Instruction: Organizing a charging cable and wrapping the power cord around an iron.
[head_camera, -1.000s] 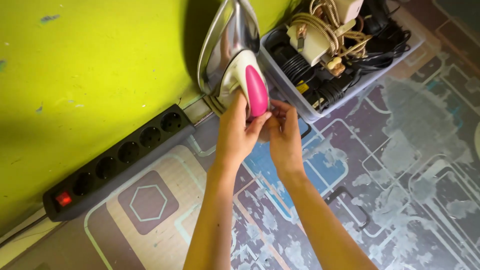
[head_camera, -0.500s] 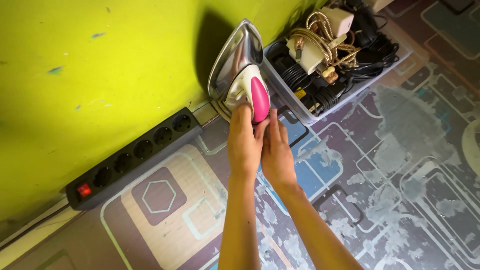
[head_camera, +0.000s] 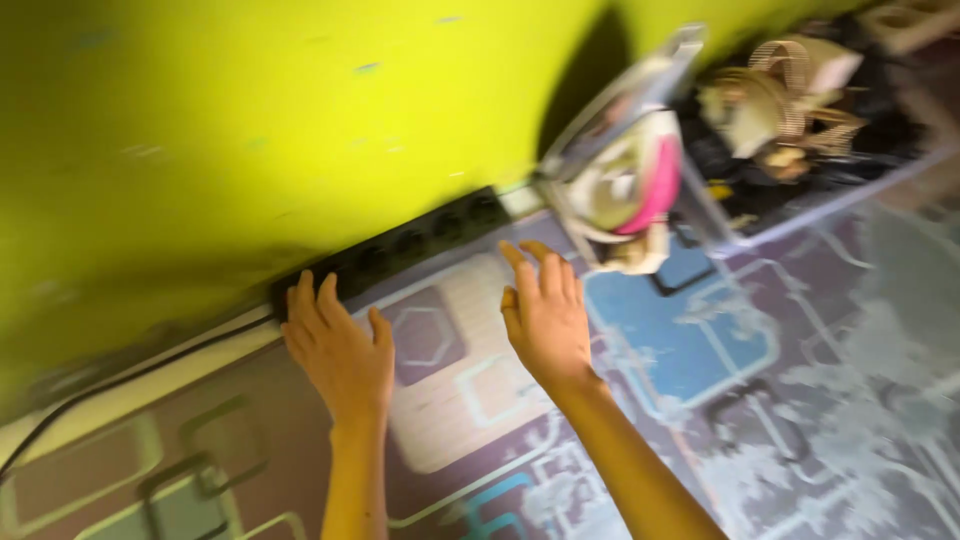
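My left hand (head_camera: 338, 352) lies flat with loosely spread fingers, holding nothing, its fingertips at the near end of the black power strip (head_camera: 400, 247) that runs along the foot of the yellow-green wall (head_camera: 300, 110). My right hand (head_camera: 547, 315) is open too, fingers close together and empty, just near and left of the pink-and-white iron (head_camera: 628, 180), which stands against the wall beside a clear box of cables (head_camera: 800, 110) on the right.

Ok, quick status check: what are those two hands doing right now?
Left hand open, fingers at the black power strip. Right hand open, empty, just short of the pink-and-white iron standing against the wall. Nothing between hands and strip. Picture blurred.
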